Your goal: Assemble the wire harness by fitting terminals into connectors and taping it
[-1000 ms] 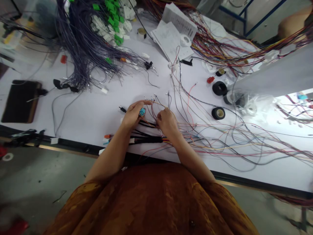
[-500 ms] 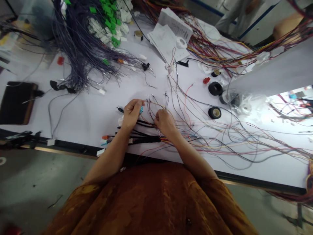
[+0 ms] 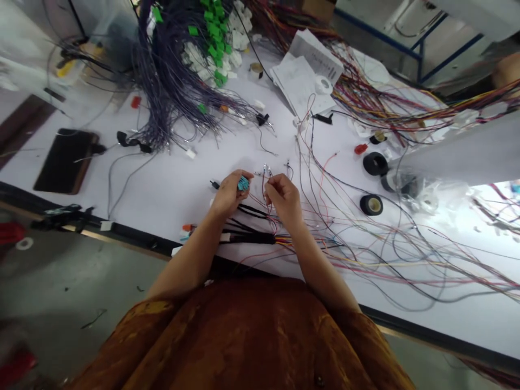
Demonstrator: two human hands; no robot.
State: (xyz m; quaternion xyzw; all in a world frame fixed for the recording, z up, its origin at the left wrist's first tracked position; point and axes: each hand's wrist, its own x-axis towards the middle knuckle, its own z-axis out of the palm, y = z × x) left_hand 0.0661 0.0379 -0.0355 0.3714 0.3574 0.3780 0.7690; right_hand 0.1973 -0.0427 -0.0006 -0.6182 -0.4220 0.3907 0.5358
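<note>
The left hand (image 3: 228,196) has its fingers curled around a teal connector (image 3: 243,183), held over the table (image 3: 170,189) close to its near edge. The right hand (image 3: 284,200) has its fingertips pinched closed on thin wires (image 3: 268,181). Caution: loose wires (image 3: 365,260) spreading right may snag; a sharp pull could then strain or bend the wire ends.

A white workbench (image 3: 162,187) holds wire bundles (image 3: 170,92), papers (image 3: 303,81) and tape rolls (image 3: 371,205).
</note>
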